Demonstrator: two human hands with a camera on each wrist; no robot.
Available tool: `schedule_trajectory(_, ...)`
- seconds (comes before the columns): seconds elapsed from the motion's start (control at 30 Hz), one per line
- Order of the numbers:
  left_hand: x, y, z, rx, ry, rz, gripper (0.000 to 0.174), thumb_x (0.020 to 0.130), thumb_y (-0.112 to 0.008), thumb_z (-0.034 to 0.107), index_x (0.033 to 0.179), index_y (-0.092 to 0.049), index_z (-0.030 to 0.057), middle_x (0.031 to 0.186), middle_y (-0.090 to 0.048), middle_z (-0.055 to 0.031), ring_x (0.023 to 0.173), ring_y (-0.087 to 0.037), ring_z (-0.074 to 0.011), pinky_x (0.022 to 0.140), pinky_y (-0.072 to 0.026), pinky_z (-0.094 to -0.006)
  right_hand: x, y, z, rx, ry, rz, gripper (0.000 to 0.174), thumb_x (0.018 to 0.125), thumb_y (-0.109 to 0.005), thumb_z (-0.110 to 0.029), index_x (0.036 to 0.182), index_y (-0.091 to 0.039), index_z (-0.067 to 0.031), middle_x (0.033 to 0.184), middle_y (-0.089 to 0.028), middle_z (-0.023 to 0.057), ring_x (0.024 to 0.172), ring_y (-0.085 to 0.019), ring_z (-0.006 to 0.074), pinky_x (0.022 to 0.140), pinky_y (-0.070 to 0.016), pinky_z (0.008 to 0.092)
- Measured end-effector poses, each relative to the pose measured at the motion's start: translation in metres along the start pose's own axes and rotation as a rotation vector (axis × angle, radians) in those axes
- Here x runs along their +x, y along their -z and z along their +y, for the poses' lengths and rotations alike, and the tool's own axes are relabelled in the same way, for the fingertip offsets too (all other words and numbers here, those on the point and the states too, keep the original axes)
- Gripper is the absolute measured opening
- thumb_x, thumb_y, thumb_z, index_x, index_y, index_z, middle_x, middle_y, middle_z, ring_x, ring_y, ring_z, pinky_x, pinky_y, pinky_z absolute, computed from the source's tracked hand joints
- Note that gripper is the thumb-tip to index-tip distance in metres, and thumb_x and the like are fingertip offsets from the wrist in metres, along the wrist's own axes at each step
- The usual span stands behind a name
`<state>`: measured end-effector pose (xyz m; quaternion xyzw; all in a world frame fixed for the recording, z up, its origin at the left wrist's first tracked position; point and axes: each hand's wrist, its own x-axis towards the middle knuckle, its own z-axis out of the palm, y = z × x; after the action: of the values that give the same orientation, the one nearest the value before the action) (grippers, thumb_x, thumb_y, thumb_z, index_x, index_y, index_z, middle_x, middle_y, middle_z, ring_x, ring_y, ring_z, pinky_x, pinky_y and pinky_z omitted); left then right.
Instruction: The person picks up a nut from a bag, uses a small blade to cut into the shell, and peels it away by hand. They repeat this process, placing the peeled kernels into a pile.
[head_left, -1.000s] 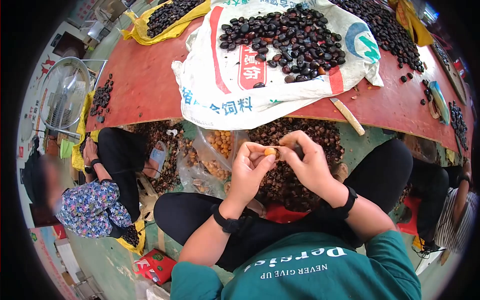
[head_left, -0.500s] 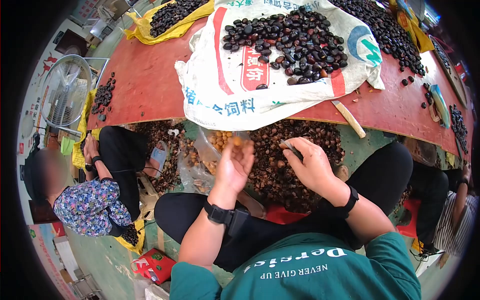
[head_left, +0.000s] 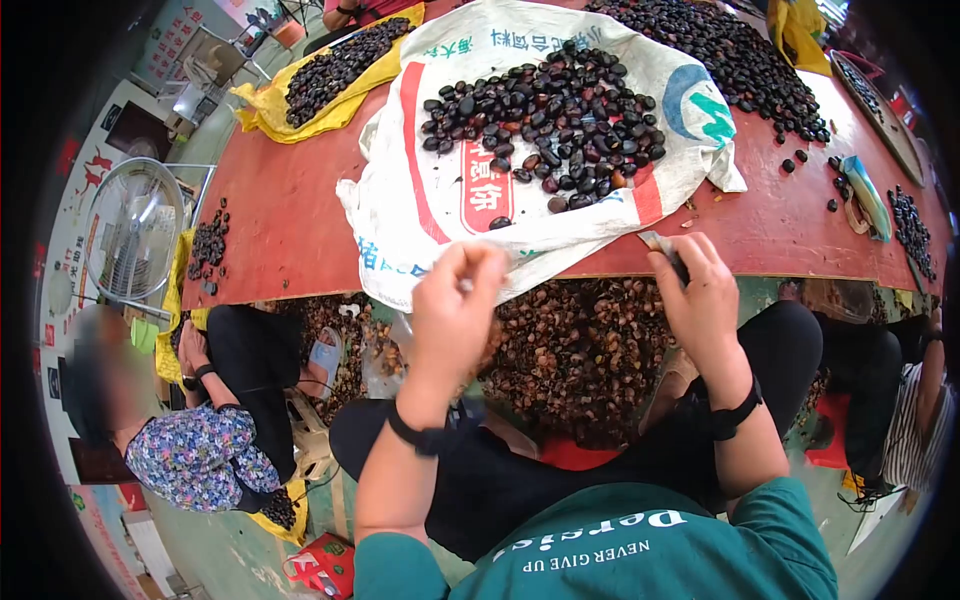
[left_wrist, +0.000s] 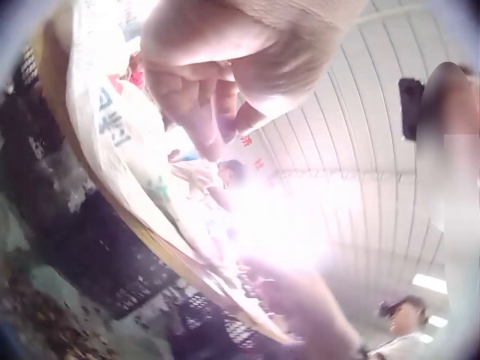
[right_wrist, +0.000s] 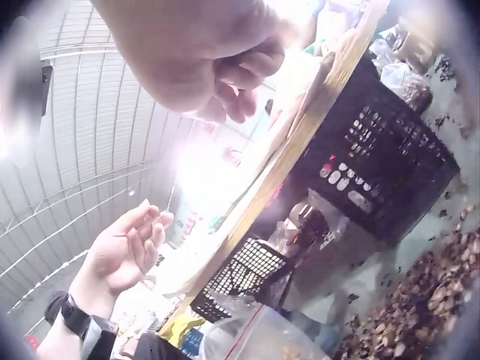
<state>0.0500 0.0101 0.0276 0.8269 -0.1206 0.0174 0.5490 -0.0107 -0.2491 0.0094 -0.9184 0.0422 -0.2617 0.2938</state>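
My left hand [head_left: 455, 310] hovers over the near edge of the white woven sack [head_left: 420, 215], fingers relaxed and bent, with nothing seen between them. The left wrist view shows those same fingers [left_wrist: 206, 112] loosely curled. To the right, at the table's front edge, my right hand [head_left: 700, 290] grips a small knife [head_left: 652, 242] whose metal tip pokes out past the thumb; the rest is hidden in the fist. On the sack lies a heap of glossy dark nuts [head_left: 560, 125]. A clear plastic bag [head_left: 380, 365], mostly behind my left forearm, stands below.
The red table [head_left: 300, 245] bears more dark nuts [head_left: 750, 75] at the back right and on a yellow sack [head_left: 345, 70] at the left. Broken brown shells [head_left: 570, 350] cover the floor below. A seated person [head_left: 195, 450] is at the left. Black crates [right_wrist: 375, 150] stand under the table.
One second ago both hands held an orange kernel. The left hand carried it to the plastic bag, then rose toward the sack without it. The right hand moved right and up with the knife.
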Motion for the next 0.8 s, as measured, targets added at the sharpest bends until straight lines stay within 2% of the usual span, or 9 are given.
schedule_trajectory(0.07, 0.038, 0.002, -0.011, 0.219, -0.162, 0.081, 0.018, 0.094, -0.068, 0.018, 0.099, -0.069, 0.0014, 0.097, -0.072, -0.0069, 0.079, -0.067, -0.0139, 0.069, -0.0514, -0.0283, 0.000, 0.002, 0.015, -0.146, -0.036, -0.016, 0.016, 0.093, -0.066, -0.026, 0.099, -0.062, -0.0108, 0.096, -0.062, 0.0089, 0.078, -0.065, 0.0374, 0.064, -0.0511, 0.0465)
schedule_trajectory(0.17, 0.061, -0.002, -0.016, 0.470, -0.118, 0.061, 0.020, 0.086, -0.074, 0.018, 0.100, -0.072, 0.0046, 0.097, -0.072, -0.0079, 0.078, -0.067, -0.0170, 0.072, -0.0528, -0.0306, 0.000, 0.005, 0.029, -0.318, -0.096, -0.062, 0.019, 0.092, -0.067, -0.029, 0.101, -0.063, -0.0127, 0.101, -0.062, 0.0069, 0.076, -0.067, 0.0369, 0.063, -0.0528, 0.0471)
schedule_trajectory(0.27, 0.066, -0.001, -0.020, 0.566, -0.129, -0.090, 0.019, 0.083, -0.075, 0.021, 0.098, -0.072, 0.0103, 0.094, -0.070, -0.0053, 0.080, -0.070, -0.0210, 0.072, -0.0543, -0.0347, -0.003, 0.003, 0.038, -0.355, -0.133, -0.120, 0.023, 0.091, -0.068, -0.031, 0.103, -0.064, -0.0125, 0.100, -0.062, 0.0075, 0.076, -0.067, 0.0368, 0.062, -0.0528, 0.0468)
schedule_trajectory(0.4, 0.069, -0.002, -0.022, 0.677, -0.125, -0.183, 0.026, 0.082, -0.076, 0.020, 0.106, -0.071, 0.0109, 0.098, -0.071, -0.0052, 0.083, -0.070, -0.0202, 0.071, -0.0546, -0.0332, -0.003, 0.005, 0.036, -0.250, -0.112, -0.116, 0.024, 0.087, -0.072, -0.030, 0.100, -0.064, -0.0104, 0.093, -0.063, 0.0088, 0.079, -0.067, 0.0369, 0.066, -0.0530, 0.0458)
schedule_trajectory(0.5, 0.067, -0.006, -0.018, 0.618, -0.173, -0.090, 0.029, 0.084, -0.075, 0.013, 0.111, -0.067, 0.0062, 0.094, -0.070, -0.0060, 0.082, -0.068, -0.0160, 0.072, -0.0535, -0.0311, -0.001, 0.005, 0.031, -0.194, -0.147, -0.155, 0.023, 0.086, -0.073, -0.027, 0.096, -0.063, -0.0082, 0.090, -0.065, 0.0111, 0.081, -0.066, 0.0369, 0.067, -0.0521, 0.0457)
schedule_trajectory(0.6, 0.060, -0.013, -0.005, 0.105, -0.083, -0.114, 0.031, 0.089, -0.070, 0.009, 0.119, -0.062, 0.0046, 0.101, -0.068, -0.0044, 0.088, -0.067, -0.0133, 0.074, -0.0529, -0.0290, -0.002, 0.007, 0.023, -0.023, -0.148, -0.161, 0.023, 0.085, -0.072, -0.025, 0.094, -0.061, -0.0065, 0.085, -0.067, 0.0140, 0.079, -0.066, 0.0376, 0.066, -0.0510, 0.0467)
schedule_trajectory(0.63, 0.056, -0.018, -0.008, -0.033, -0.060, -0.200, 0.032, 0.092, -0.067, 0.006, 0.123, -0.059, 0.0032, 0.110, -0.066, -0.0037, 0.095, -0.065, -0.0112, 0.077, -0.0516, -0.0266, -0.002, 0.010, 0.016, 0.030, -0.190, -0.171, 0.021, 0.086, -0.071, -0.022, 0.096, -0.061, -0.0062, 0.080, -0.067, 0.0157, 0.075, -0.066, 0.0369, 0.065, -0.0507, 0.0451)
schedule_trajectory(0.73, 0.039, -0.044, -0.004, -0.320, 0.018, -0.344, 0.030, 0.090, -0.068, 0.006, 0.119, -0.062, 0.0024, 0.106, -0.069, -0.0085, 0.089, -0.067, -0.0129, 0.074, -0.0542, -0.0268, -0.007, 0.010, 0.007, 0.297, -0.245, -0.184, 0.019, 0.087, -0.069, -0.018, 0.101, -0.061, -0.0071, 0.078, -0.067, 0.0148, 0.072, -0.067, 0.0359, 0.064, -0.0509, 0.0430)
schedule_trajectory(0.8, 0.036, -0.058, -0.008, -0.218, -0.024, -0.363, 0.026, 0.090, -0.068, 0.005, 0.115, -0.064, 0.0007, 0.107, -0.070, -0.0097, 0.087, -0.069, -0.0140, 0.072, -0.0545, -0.0266, -0.011, 0.005, 0.006, 0.379, -0.164, -0.168, 0.026, 0.088, -0.067, -0.014, 0.113, -0.063, -0.0101, 0.082, -0.069, 0.0136, 0.071, -0.067, 0.0338, 0.064, -0.0516, 0.0403)
